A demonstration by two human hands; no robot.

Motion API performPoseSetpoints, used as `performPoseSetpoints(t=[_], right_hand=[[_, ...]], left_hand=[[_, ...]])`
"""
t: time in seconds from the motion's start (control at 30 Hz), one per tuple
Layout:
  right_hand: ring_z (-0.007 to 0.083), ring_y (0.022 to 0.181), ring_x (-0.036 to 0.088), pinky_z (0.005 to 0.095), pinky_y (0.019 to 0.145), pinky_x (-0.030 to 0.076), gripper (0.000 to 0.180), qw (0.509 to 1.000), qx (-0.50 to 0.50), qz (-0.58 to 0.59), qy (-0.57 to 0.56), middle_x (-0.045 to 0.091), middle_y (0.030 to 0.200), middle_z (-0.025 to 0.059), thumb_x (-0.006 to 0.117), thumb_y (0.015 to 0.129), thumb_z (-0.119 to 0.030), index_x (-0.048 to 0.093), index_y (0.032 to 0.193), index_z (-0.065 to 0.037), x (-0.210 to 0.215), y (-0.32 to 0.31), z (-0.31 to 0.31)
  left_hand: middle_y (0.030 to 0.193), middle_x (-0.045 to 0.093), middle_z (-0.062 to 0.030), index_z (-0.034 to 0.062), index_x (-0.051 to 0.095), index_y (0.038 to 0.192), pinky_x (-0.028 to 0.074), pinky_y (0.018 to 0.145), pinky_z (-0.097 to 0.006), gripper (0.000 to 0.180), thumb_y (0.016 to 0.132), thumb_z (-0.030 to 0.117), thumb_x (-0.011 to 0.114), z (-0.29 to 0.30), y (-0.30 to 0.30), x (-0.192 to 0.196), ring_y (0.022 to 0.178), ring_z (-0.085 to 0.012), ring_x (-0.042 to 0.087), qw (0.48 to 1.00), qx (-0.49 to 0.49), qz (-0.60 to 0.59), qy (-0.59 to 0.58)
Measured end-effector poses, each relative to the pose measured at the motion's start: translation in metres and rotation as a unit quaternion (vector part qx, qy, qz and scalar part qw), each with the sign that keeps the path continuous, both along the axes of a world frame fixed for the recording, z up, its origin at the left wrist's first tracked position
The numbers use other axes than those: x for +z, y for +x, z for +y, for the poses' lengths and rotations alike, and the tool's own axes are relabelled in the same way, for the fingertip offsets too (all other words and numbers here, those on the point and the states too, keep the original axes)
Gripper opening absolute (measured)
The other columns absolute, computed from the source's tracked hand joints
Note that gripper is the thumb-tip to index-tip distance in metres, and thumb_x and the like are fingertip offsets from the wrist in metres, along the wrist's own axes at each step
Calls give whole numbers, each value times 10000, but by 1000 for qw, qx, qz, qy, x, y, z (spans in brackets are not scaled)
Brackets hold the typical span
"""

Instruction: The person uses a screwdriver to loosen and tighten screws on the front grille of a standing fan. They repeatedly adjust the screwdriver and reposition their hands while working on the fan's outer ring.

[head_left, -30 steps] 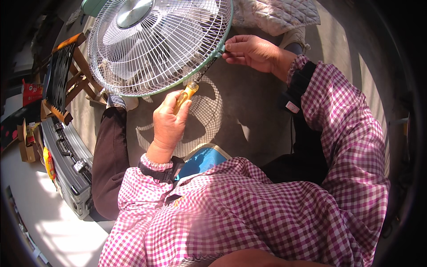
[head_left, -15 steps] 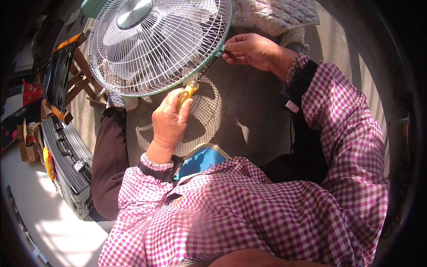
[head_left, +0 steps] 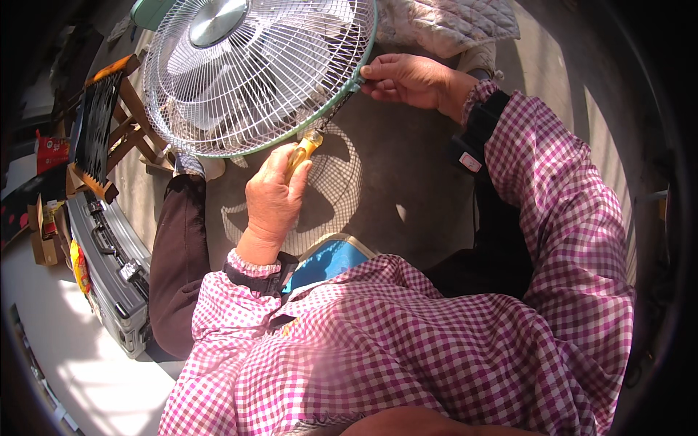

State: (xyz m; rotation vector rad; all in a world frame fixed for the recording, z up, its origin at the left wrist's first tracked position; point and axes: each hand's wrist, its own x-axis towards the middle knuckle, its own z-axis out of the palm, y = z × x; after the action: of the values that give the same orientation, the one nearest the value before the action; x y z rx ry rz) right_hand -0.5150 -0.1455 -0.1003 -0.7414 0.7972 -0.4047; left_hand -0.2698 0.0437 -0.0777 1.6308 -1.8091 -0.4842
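A fan (head_left: pixel 240 87) with a white wire guard and a green rim stands in front of me, its round silver centre cap facing up at me. My left hand (head_left: pixel 273 192) is wrapped round the yellow see-through handle of a screwdriver (head_left: pixel 308 144). The screwdriver's dark shaft points up and right toward the rim's lower right edge; where its tip sits is hard to make out. At the right side of the rim, my right hand (head_left: pixel 414 81) pinches the green edge between thumb and forefinger, with the other fingers curled below.
To the left stands a wooden folding stool (head_left: pixel 105 131) with a black woven seat. Nearer are a silver hard case (head_left: pixel 109 269), a small cardboard box (head_left: pixel 45 240) and a yellow-red packet (head_left: pixel 80 267). A quilted cloth (head_left: pixel 451 25) lies beyond my right hand. Something blue (head_left: pixel 331 260) shows between my legs.
Both hands have shifted very slightly left, the right forearm with them. The screwdriver stays in my left hand, and my right fingers remain at the rim.
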Motion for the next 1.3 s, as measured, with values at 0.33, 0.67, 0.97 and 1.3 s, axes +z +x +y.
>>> performPoseSetpoints(t=[0.33,0.67,0.97,1.3], right_hand=[[158,922,638,293,842,546,240,998,-49,18,-22,655,964,58,748,856,-188,614,974,-27,3,4,13],[202,978,659,307,878,542,246,1000,-14,-3,-27,672,1057,122,679,897,-155,612,1049,25,14,-8,8],[192,950,663,308,867,550,224,1000,-28,0,-5,674,1018,109,677,893,-141,615,1035,20,1,-2,6],[201,958,659,324,873,554,188,999,-17,-40,29,661,1048,104,653,906,-128,608,1036,0,8,-6,7]], left_hand=[[936,679,-141,62,613,1095,533,707,-339,263,866,159,699,0,0,3,813,-301,682,1000,0,22,10],[953,688,-128,34,620,1103,516,735,-316,254,884,147,680,1,-1,5,835,-247,688,999,12,24,32],[971,688,-135,24,618,1102,520,753,-319,254,877,123,682,1,-2,6,862,-250,689,999,9,29,20],[1010,693,-125,25,623,1097,526,771,-315,244,878,113,681,1,-3,7,883,-241,690,999,14,32,36]])
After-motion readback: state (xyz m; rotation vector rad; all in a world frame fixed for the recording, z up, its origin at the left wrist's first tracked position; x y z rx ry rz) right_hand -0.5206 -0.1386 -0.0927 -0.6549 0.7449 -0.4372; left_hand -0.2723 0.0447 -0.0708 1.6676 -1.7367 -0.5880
